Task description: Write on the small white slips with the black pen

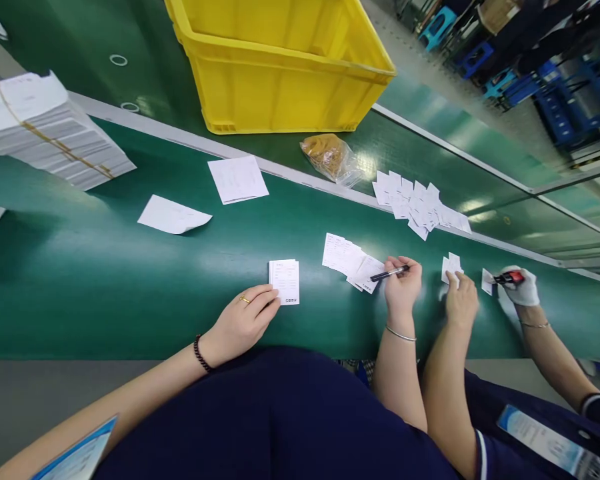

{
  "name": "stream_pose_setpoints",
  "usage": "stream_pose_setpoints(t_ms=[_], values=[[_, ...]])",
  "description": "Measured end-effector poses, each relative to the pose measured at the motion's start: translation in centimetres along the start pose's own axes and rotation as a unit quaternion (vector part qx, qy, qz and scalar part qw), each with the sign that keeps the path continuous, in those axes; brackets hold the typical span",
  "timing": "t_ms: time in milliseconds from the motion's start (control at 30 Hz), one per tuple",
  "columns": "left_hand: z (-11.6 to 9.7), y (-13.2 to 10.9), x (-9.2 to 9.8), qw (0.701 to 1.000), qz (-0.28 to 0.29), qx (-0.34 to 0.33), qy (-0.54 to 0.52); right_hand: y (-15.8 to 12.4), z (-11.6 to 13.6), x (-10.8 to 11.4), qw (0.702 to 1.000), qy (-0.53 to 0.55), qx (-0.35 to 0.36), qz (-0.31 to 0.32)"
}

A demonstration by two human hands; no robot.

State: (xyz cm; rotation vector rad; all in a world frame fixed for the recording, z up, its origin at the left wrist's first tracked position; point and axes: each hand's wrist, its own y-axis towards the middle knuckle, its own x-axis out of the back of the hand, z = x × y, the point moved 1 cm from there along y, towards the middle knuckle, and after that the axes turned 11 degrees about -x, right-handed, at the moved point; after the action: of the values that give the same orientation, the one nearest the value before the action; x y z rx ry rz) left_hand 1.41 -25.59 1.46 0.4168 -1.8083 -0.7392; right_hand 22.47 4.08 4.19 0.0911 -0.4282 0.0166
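My left hand [247, 317] rests on the green table with its fingertips pressing the left edge of a small stack of printed cards [286, 281]. My right hand [403, 287] is closed around a black pen [390, 273], whose tip points left over a fanned row of printed cards [347, 259]. That hand lies at the right end of the row. Whether its fingers also touch a card I cannot tell.
A yellow crate [285, 87] stands behind, beside a bag of rubber bands [330, 157]. Loose cards [415, 203] lie in a heap at the back. A banded paper stack [55, 133] is at left. At right, a co-worker's gloved hand [525, 290] holds a red-and-black stamp [509, 277].
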Motion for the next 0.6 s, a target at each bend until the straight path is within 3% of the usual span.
stream_pose_setpoints(t_ms=[67,133,233,333,400,467,600], values=[[-0.1,0.3,0.1,1.0,-0.002,-0.009,0.009,-0.8,0.2,-0.4,0.999,-0.014,0.017,-0.023],[-0.1,0.5,0.3,1.0,-0.003,-0.015,0.016,-2.4,1.3,-1.3,0.999,-0.007,0.043,-0.003],[-0.1,0.5,0.3,1.0,0.0,-0.017,0.023,-6.2,3.7,-3.7,0.987,0.041,0.055,0.143],[-0.2,0.3,0.2,1.0,0.004,-0.004,0.02,-10.1,5.6,-6.4,0.948,0.066,0.056,0.305],[-0.2,0.2,0.2,1.0,0.005,0.003,0.018,-12.0,6.1,-7.8,0.923,0.052,0.068,0.375],[-0.2,0.2,0.2,1.0,0.005,0.001,0.022,-13.0,6.3,-8.9,0.911,0.021,0.093,0.401],[-0.2,0.1,0.1,1.0,0.006,-0.006,0.02,-13.6,6.4,-9.9,0.911,-0.034,0.166,0.376]])
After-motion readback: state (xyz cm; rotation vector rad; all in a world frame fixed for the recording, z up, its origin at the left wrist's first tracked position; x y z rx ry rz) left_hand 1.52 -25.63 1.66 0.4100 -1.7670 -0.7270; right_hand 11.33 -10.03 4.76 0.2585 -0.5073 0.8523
